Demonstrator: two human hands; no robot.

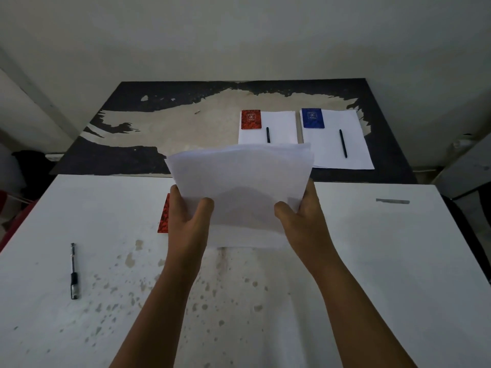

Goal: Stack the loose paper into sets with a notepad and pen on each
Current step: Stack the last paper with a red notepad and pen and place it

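1. Above the near white worktop (372, 261), at its 12 o'clock edge, I hold a sheaf of paper (240, 181) in both hands, lifted clear and tilted toward me so its edges can be evened up.

2. My left hand (186, 216) has a pinching grip on the sheaf's lower left corner, thumb on the near face and fingers behind; my right hand (300, 216) pinches the lower right corner the same way. Holding both corners keeps the loose sheets from fanning or sagging.

3. More paper seems to lie flat under my hands; I cannot tell how much.

4. On the dark worktop (186, 96) beyond, at 1 o'clock, two sets look finished: a stack (281, 128) with a red notepad (251, 119) and a pen (268, 134) on it, and just beside it a stack (353, 155) with a blue notepad (313, 118) and a pen (343, 143). They sit side by side, likely so the row can grow leftward.

5. Another red notepad (164, 213) lies just left of my left hand, partly hidden by it, and a loose pen (73, 272) lies well apart at 9 o'clock. I judge both are waiting to top this sheaf.
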